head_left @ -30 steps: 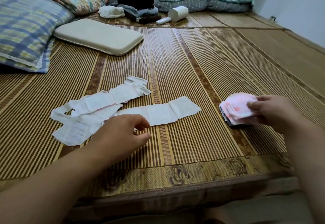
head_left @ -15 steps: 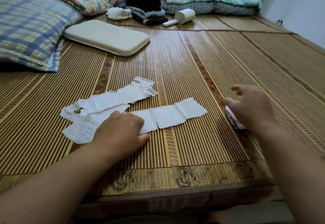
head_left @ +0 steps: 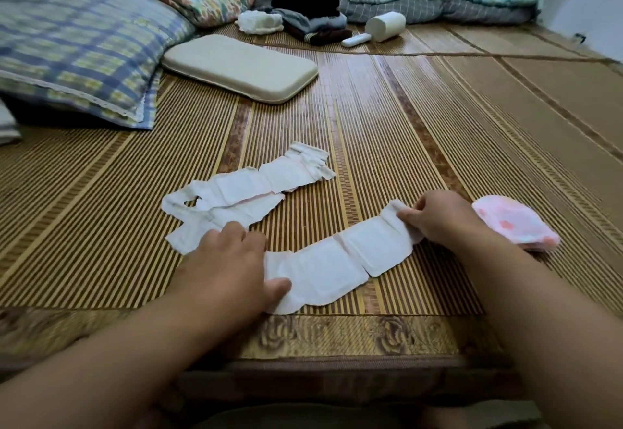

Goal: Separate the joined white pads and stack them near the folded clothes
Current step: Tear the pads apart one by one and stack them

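A strip of joined white pads [head_left: 340, 261] curves across the bamboo mat [head_left: 387, 145] near its front edge. My left hand [head_left: 232, 260] lies flat on the strip's left end, pinning it down. My right hand [head_left: 441, 216] pinches the strip's right end pad between thumb and fingers. A second strip of white pads [head_left: 246, 189], crumpled and partly doubled over, lies just behind the first. A small pile of folded pink spotted clothes [head_left: 512, 223] sits right of my right hand.
A cream foam pillow [head_left: 239, 67] lies further back on the mat. A blue checked pillow [head_left: 74, 47] is at the left. Bedding and dark clothes [head_left: 313, 3] are heaped at the far end, beside a white lint roller [head_left: 384, 27]. The mat's front edge [head_left: 337, 337] runs under my forearms.
My right hand left the pink folded clothes and moved left to grip the near strip's right end. My left hand settled onto its left end. The strip now curves toward me.
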Tool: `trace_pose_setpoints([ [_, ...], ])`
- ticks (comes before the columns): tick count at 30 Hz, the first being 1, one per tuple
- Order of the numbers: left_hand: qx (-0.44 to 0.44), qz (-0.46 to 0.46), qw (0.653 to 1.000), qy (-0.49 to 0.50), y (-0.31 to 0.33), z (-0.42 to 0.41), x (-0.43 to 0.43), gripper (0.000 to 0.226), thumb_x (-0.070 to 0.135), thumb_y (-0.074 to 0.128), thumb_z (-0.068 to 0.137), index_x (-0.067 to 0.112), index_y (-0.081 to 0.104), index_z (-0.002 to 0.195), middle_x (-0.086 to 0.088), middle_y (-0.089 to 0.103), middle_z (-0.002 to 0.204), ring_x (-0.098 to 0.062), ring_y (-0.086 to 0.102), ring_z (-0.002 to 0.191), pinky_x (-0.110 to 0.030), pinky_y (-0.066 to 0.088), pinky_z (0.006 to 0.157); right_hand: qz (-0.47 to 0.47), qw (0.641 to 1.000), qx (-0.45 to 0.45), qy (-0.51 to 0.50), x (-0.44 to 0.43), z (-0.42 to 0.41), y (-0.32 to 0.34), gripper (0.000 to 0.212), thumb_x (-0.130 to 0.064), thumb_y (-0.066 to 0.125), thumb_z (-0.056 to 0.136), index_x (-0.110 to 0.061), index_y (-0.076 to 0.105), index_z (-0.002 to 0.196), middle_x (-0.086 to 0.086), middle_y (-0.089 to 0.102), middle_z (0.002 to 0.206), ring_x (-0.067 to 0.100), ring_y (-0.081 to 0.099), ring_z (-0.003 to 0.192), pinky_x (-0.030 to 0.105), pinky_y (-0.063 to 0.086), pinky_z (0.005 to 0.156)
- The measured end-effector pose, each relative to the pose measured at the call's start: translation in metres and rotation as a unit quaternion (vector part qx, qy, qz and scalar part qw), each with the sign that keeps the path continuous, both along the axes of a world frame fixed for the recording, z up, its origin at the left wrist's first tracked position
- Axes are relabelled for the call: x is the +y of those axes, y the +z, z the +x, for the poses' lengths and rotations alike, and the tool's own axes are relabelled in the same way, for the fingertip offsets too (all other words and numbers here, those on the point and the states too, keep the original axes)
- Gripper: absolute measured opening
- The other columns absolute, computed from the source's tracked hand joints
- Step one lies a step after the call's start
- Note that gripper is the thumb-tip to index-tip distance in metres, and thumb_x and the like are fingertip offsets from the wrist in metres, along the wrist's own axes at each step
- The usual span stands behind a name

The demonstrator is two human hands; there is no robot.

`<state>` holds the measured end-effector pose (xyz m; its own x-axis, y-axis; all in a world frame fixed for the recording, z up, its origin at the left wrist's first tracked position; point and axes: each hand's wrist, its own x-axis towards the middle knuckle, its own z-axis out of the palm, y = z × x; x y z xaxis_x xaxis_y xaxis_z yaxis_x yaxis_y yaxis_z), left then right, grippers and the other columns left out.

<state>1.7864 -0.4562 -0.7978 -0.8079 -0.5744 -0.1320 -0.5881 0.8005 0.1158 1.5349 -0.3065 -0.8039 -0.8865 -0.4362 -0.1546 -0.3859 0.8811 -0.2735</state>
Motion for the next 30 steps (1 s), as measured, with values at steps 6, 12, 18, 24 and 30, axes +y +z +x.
trace_pose_setpoints([
  [6,0.016,0.058,0.998,0.016,0.002,0.010,-0.004,0.031,0.061,0.052,0.076,0.033,0.050,0.090,0.004,0.045,0.101,-0.017,0.040,0.098,-0.036,0.042,0.082,-0.116,0.993,-0.001,0.001,0.011,0.002,0.006,0.025,-0.034,0.051,0.091,-0.014,0.051,0.075,0.005,0.056,0.073,0.019,0.050,0.065,0.033,0.035,0.054],
  [12,0.093,0.101,0.990,0.020,0.011,0.008,-0.008,0.023,0.046,0.055,0.082,0.029,0.046,0.069,0.009,0.053,0.074,-0.011,0.050,0.070,-0.031,0.034,0.053,-0.287,0.953,-0.092,-0.017,0.020,0.014,0.021,0.025,-0.012,0.061,0.078,-0.016,0.043,0.062,0.003,0.043,0.062,0.018,0.042,0.060,0.032,0.037,0.055],
  [18,0.153,0.275,0.941,0.124,0.018,0.009,-0.021,0.033,0.033,0.072,0.073,0.032,0.048,0.097,0.005,0.057,0.083,-0.011,0.059,0.068,-0.028,0.045,0.055,-0.298,0.946,-0.121,0.045,0.007,0.045,0.028,0.029,-0.015,0.073,0.077,-0.025,0.054,0.097,-0.001,0.059,0.090,0.014,0.061,0.076,0.021,0.047,0.051],
  [24,0.223,0.378,0.891,0.118,0.020,0.014,-0.024,0.028,0.025,0.074,0.075,0.034,0.062,0.098,-0.004,0.068,0.076,-0.021,0.069,0.067,-0.038,0.057,0.059,-0.230,0.946,-0.217,0.071,-0.003,0.066,0.027,0.037,-0.039,0.052,0.092,-0.024,0.049,0.125,0.002,0.068,0.096,0.016,0.068,0.078,0.032,0.055,0.063],
  [30,0.256,0.436,0.859,0.077,0.023,-0.011,-0.002,0.016,0.022,0.070,0.080,0.031,0.065,0.093,0.001,0.071,0.084,-0.007,0.070,0.065,-0.028,0.056,0.061,-0.238,0.937,-0.249,0.055,0.000,0.067,0.028,0.027,-0.033,0.041,0.098,-0.020,0.055,0.117,0.006,0.068,0.096,0.022,0.068,0.082,0.038,0.056,0.072],
])
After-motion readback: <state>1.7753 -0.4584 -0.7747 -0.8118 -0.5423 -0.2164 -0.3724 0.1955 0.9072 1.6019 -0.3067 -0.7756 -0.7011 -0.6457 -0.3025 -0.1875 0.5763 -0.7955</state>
